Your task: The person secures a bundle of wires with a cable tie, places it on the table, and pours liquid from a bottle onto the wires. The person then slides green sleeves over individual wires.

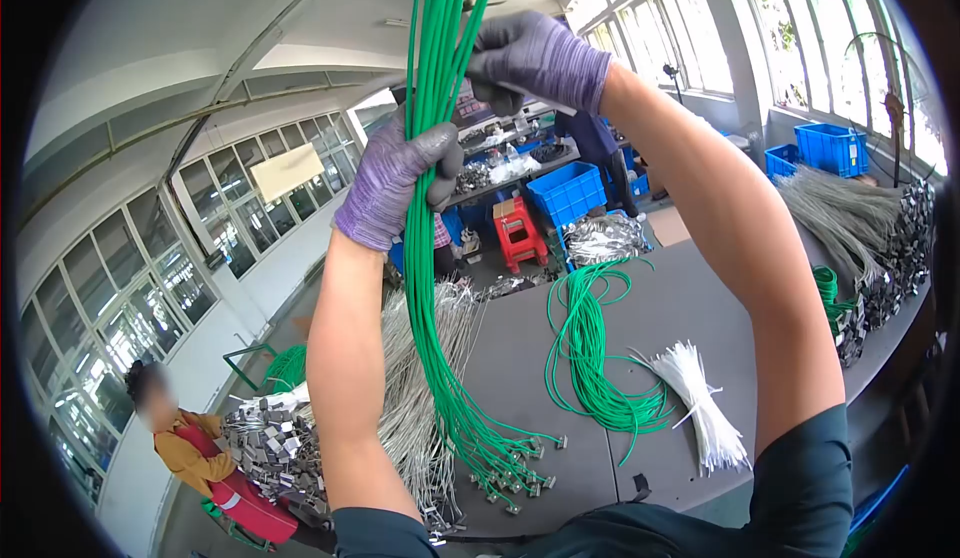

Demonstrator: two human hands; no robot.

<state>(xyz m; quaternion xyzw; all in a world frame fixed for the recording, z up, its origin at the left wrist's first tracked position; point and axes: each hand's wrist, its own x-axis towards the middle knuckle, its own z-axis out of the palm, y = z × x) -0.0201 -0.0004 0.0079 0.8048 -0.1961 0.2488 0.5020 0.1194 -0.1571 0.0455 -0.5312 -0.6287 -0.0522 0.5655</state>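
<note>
My left hand (pixel 405 173), in a purple glove with grey fingertips, is closed around a bundle of green cables (pixel 425 288). The bundle hangs upright before me and runs out of the top of view. Its lower ends fan out over the grey table, tipped with small metal fittings (pixel 515 480). My right hand (pixel 535 58), gloved alike, is raised at the bundle's right side with fingers curled beside the upper strands. What its fingers hold is hidden. A second, loose heap of green cables (pixel 600 358) lies on the table next to a bunch of white zip ties (pixel 700 408).
The grey table (pixel 530 358) carries piles of grey wires with metal ends at left (pixel 400 358) and right (pixel 850 218). Beyond it stand a red stool (pixel 518 233) and a blue crate (pixel 567 193). A person in a red apron (pixel 235 478) stands at lower left.
</note>
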